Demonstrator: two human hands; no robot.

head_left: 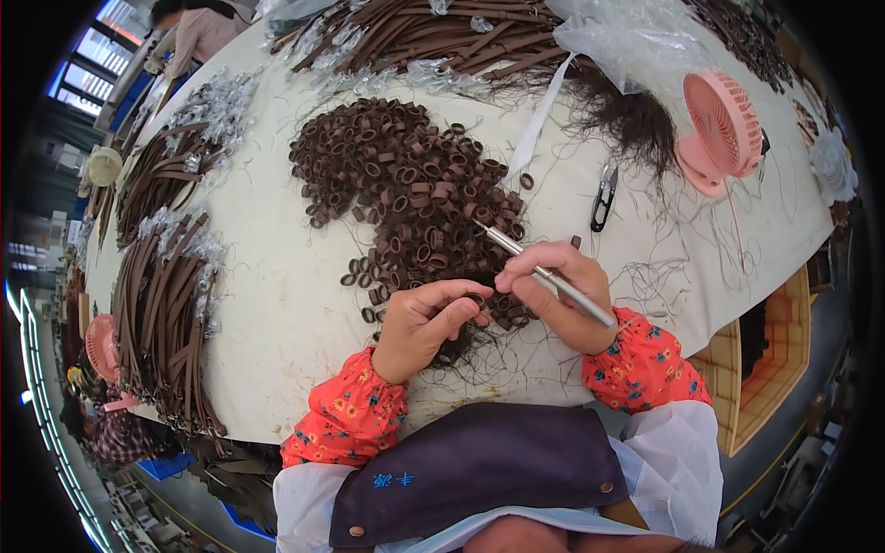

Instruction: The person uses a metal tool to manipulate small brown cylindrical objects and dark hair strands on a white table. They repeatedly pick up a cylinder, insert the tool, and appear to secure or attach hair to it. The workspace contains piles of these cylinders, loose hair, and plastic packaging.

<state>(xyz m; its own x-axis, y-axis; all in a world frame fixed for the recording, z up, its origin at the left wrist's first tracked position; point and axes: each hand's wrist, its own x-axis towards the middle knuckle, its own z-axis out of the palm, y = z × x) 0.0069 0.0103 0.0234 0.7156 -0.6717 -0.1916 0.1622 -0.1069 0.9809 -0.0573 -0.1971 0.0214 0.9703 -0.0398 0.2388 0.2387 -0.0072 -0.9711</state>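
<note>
left hand (426,324) curled tight, pinching one small brown loop (477,299) at the fingertips | right hand (560,293) closed around one slim metal tool (544,274), tip pointing far-left over the loop | heap of brown loops (406,184) just beyond, uncountable | one black snips (604,196) far right | one pink fan (722,129) beyond

Clear plastic bag (636,41) lies crumpled at the table's far edge.

Brown loops (406,189) heaped at twelve o'clock, silver tool (544,274), pink fan (724,129) at two o'clock, red floral sleeves (350,415), off-white table (277,304), black snips (604,196)
</note>
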